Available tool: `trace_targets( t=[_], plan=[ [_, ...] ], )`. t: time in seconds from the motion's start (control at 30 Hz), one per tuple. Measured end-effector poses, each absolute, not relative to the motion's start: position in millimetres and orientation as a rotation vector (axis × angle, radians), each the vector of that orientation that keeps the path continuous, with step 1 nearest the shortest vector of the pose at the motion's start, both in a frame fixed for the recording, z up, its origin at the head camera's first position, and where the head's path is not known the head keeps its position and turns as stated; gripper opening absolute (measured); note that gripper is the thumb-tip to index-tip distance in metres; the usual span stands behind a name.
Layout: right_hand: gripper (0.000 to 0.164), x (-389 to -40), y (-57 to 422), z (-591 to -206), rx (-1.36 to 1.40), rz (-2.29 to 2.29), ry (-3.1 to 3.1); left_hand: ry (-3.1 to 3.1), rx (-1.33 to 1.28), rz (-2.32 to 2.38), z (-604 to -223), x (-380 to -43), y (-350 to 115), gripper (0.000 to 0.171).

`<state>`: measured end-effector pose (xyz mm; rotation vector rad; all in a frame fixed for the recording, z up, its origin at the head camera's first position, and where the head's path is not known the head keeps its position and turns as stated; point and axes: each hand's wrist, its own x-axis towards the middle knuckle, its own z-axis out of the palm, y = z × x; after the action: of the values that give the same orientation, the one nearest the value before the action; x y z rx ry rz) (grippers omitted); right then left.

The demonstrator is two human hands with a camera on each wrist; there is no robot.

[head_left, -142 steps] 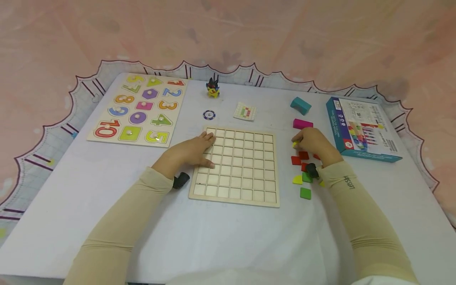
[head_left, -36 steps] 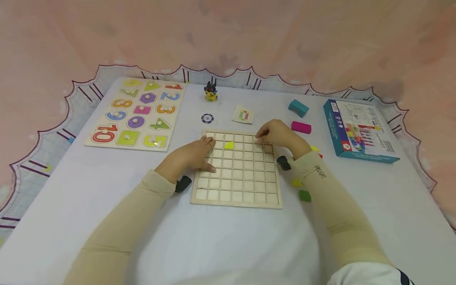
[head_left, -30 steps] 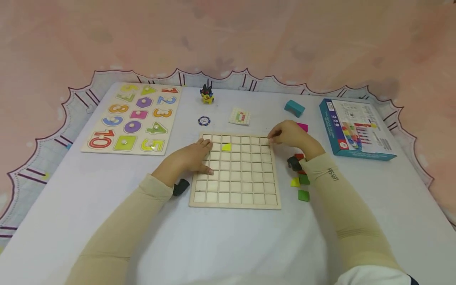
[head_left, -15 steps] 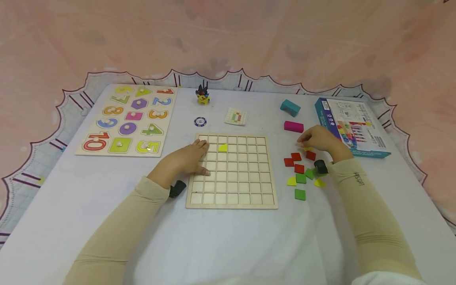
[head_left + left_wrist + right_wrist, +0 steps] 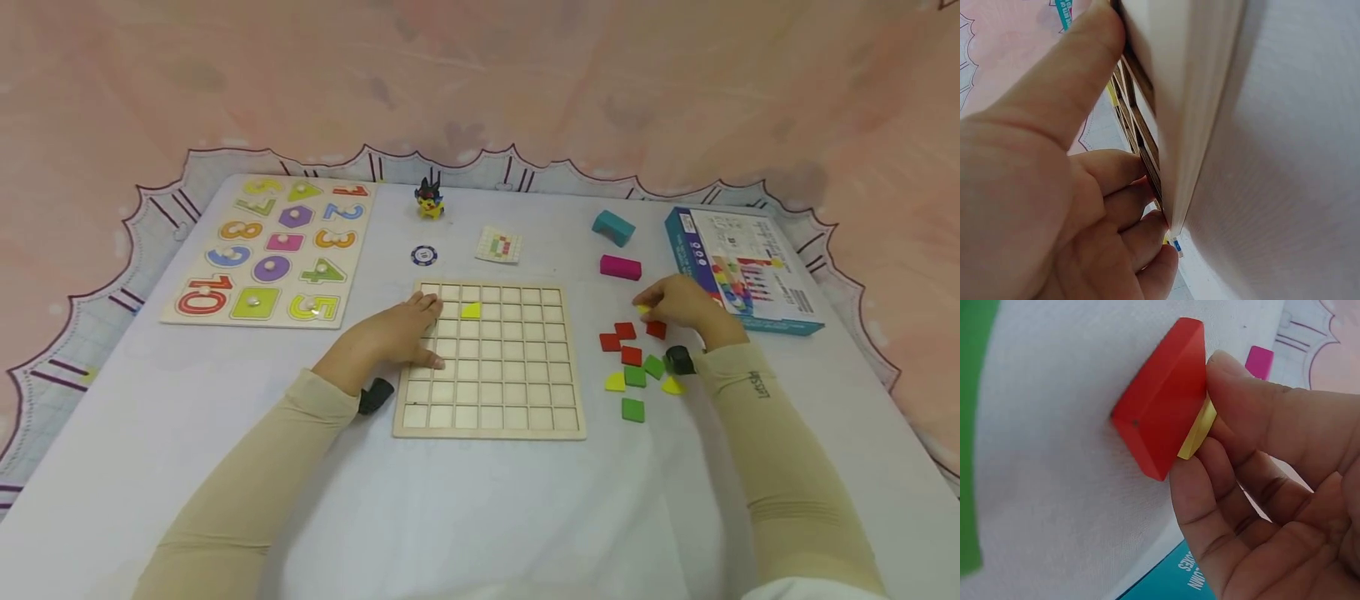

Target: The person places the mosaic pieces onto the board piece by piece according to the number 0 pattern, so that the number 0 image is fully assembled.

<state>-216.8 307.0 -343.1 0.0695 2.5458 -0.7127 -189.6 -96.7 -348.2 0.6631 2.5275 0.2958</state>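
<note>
A square wooden grid board lies in the middle of the table. My left hand rests on its left edge, fingers spread over the rim; in the left wrist view the thumb and fingertips touch the board's side. One yellow quarter-round tile sits in a cell of the second row. To the board's right, my right hand pinches another yellow tile between thumb and fingers, right beside a red square tile. Its full outline is hidden by the fingers.
Several red, green and yellow tiles lie right of the board. Behind them are a magenta block, a teal block and a box. A pattern card, chip, figurine and number puzzle stand farther back.
A yellow tile has come to sit in the grid. My right hand went over the board, then back right to the loose tiles, and now pinches a yellow one. My left hand stays put.
</note>
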Motion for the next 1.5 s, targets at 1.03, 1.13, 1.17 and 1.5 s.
trace_targets(
  t=[1.03,1.13,1.17,1.5],
  plan=[
    [0.023,-219,269,-333,-0.077,-0.860,2.616,2.530,0.677,0.307,-349,-186,-98,0.097],
    [0.022,-223,256,-334,-0.123,-0.881,2.613,2.536,0.677,0.308,-350,-187,-97,0.097],
    [0.022,-225,251,-334,-0.138,-0.894,2.610,2.538,0.679,0.310,-349,-187,-97,0.097],
    [0.019,-237,207,-338,-0.180,-0.919,2.584,2.543,0.673,0.315,-348,-188,-98,0.097]
  ],
)
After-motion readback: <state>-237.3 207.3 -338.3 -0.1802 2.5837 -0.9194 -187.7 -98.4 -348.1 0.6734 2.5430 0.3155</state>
